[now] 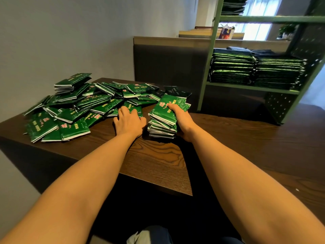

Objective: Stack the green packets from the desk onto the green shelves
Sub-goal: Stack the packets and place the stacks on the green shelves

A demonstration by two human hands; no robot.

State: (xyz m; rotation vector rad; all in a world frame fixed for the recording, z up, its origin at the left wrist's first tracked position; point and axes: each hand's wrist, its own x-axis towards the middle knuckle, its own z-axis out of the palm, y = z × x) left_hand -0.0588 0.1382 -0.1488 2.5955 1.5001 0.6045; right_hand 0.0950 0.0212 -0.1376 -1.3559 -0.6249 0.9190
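Topping up packet stack [164, 111]
R grip [179, 118] clasps it; L grip [130, 122] open, flat on pile [79, 103] to its left. Square edges 1st.

Both bare forearms [98, 166] enter at 6 o'clock and reach toward 12, the left from about 7, the right from about 5. Left grip [129, 123] is palm down, fingers spread and near straight, tips resting on loose packets [79, 106] at its 12 o'clock. Right grip [180, 120] sits at the left one's 3 o'clock, close but apart. It clasps the packet stack [162, 118] from the stack's 3 o'clock side, thumb [171, 106] laid on top, other fingers hidden.
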